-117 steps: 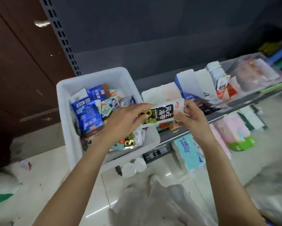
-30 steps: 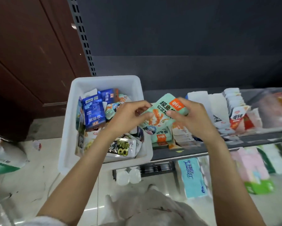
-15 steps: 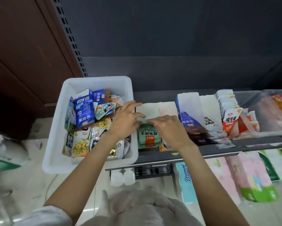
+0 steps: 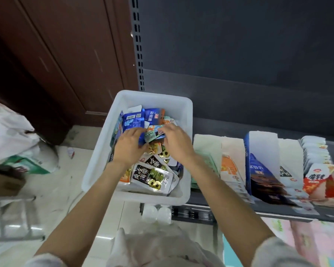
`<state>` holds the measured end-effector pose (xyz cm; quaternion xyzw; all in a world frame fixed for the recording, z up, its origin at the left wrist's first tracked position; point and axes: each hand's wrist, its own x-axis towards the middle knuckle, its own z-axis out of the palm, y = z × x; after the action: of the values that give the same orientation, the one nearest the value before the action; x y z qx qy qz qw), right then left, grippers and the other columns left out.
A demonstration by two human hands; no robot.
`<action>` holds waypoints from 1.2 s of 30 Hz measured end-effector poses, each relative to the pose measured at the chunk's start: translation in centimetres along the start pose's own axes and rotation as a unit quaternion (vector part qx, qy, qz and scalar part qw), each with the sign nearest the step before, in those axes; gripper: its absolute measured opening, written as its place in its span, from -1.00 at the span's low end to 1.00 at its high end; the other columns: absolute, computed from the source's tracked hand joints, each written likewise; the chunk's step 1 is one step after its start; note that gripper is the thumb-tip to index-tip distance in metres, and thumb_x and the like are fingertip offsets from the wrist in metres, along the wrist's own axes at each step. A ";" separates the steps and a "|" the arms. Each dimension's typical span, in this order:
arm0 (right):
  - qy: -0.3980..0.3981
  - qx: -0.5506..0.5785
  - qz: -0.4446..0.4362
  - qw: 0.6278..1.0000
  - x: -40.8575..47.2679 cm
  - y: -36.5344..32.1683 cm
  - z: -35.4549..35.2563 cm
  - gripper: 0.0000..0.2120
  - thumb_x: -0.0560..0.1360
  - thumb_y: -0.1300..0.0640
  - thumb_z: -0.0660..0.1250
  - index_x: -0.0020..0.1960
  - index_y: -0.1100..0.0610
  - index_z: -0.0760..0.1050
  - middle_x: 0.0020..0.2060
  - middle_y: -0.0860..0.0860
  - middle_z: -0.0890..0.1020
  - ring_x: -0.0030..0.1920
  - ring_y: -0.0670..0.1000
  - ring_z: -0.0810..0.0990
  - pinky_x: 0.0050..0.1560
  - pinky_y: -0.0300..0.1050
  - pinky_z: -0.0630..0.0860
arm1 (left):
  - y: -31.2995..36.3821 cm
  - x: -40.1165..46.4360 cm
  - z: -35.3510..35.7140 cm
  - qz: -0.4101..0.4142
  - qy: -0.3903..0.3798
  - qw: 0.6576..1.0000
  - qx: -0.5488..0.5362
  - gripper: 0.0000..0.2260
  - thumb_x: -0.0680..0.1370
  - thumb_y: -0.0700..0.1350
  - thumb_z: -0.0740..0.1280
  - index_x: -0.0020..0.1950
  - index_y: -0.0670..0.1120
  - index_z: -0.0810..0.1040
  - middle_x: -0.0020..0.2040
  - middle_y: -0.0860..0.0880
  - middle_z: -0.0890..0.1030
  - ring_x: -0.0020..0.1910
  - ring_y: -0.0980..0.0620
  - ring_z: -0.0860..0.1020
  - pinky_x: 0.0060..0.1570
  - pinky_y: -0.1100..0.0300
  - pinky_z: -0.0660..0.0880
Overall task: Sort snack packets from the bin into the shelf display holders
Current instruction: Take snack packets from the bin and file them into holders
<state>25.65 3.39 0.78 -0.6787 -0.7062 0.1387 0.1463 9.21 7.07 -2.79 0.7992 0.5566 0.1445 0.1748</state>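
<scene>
The white bin (image 4: 188, 112) stands on the left end of the shelf, full of snack packets. Both my hands are inside it. My left hand (image 4: 128, 145) lies on a blue packet (image 4: 133, 121) and its fingers push against that packet's edge. My right hand (image 4: 176, 144) pinches a pale green packet (image 4: 150, 134) that lies between the two hands. Black seaweed packets (image 4: 150, 175) fill the near side of the bin. To the right, the display holders hold pale green (image 4: 206, 149), orange (image 4: 230, 170), blue (image 4: 258, 170) and red-and-white (image 4: 316, 177) packets.
The dark shelf (image 4: 229, 124) has a grey back panel and a slotted upright (image 4: 138, 45). A brown wooden cabinet (image 4: 56, 54) is at the left. White bags (image 4: 9, 135) lie on the tiled floor. Tissue packs (image 4: 307, 239) sit below the shelf.
Both hands have left the pale green holder on the shelf and moved left into the bin. The packet placed there stays in its holder. My view has swung left.
</scene>
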 end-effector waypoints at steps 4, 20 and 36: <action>-0.057 -0.080 0.027 0.995 3.7 -0.3 2.9 -0.52 0.51 0.35 0.25 0.38 0.03 0.40 0.37 0.08 0.36 0.28 0.15 0.44 0.18 0.05 0.45 | -0.9 1.5 0.4 0.002 -0.074 0.996 0.045 -0.49 0.54 0.05 0.30 0.46 -0.02 0.28 0.42 -0.02 0.32 0.38 -0.07 0.29 0.30 0.02 0.32; 0.207 0.349 0.201 0.892 -4.5 0.0 -5.9 -0.89 0.59 0.18 0.23 -0.02 0.11 0.54 -0.21 0.00 0.65 -0.28 -0.06 0.56 -0.34 -0.20 0.47 | 1.7 0.3 -4.3 -0.020 -0.115 0.891 -0.440 -0.53 0.50 -0.02 0.37 0.39 0.07 0.36 0.30 0.16 0.44 0.25 0.14 0.44 0.23 0.18 0.40; 0.320 0.083 0.133 0.934 -11.8 4.6 -7.8 -0.47 0.42 0.19 0.44 0.33 -0.02 0.36 0.17 -0.07 0.44 0.07 -0.06 0.45 0.03 -0.19 0.45 | 12.2 0.7 -5.3 -0.037 -0.016 0.824 -0.565 -0.82 0.46 -0.25 0.42 0.03 -0.10 0.58 -0.09 -0.03 0.65 -0.18 0.10 0.61 -0.31 0.28 0.53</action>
<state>33.33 -8.22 5.90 -0.7604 -0.5110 -0.0097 0.4007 17.38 4.44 7.35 0.5411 0.4038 0.4148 0.6100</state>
